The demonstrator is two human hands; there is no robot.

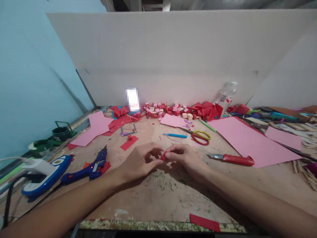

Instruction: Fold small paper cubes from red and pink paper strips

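Observation:
Between my two hands, above the middle of the table, is a small red paper piece (pixel 162 156), mostly covered by fingertips. My left hand (pixel 146 157) pinches it from the left with thumb and fingers. From the other side my right hand (pixel 179 154) grips it, thumb on top. Just beyond the left hand lies a red paper strip (pixel 129 142) with a small red cube (pixel 130 137) on it. A blue pen-like tool (pixel 174 135) and scissors (pixel 200 137) with yellow and red handles rest behind the hands.
A blue glue gun (pixel 92 168) and a power strip (pixel 47 177) with cords lie left. A red-handled knife (pixel 231 159) and pink paper sheets (pixel 247 138) are right. Several small paper cubes (pixel 170 110) pile along the back, near a plastic bottle (pixel 228 97).

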